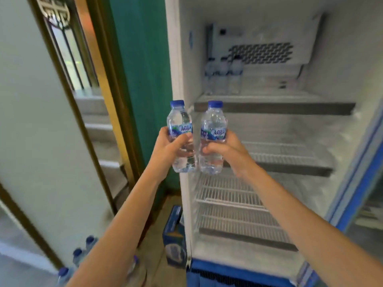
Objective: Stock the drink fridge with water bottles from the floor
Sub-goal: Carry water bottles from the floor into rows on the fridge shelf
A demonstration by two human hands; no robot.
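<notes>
Nearest, at about 7 o'clock in the view, some floor bottles [77, 255] with blue caps stand on the ground. A blue box [174, 230] sits near 6 o'clock, just beside the left wall of the fridge [174, 59].

Both arms reach out toward the middle. The left hand [167, 150] is wrapped round the left bottle [179, 123]. The right hand [227, 149] is wrapped round the right bottle [213, 123]. Each hand holds its bottle near the label, cap up. The two hands are close together, and the bottles are side by side, almost touching. They are in front of the open fridge, by its left edge, not yet inside.

Past the hands, from 5 o'clock up to 3 o'clock, the wire shelves [238, 206] look bare. Farther back, near 1 o'clock, a few shelf bottles [222, 77] stand in the back left corner of the top shelf [273, 107].

So I think the job has only just begun. A few bottles are in, two are on the way, and more wait on the floor. Most of the fridge needs filling.
</notes>
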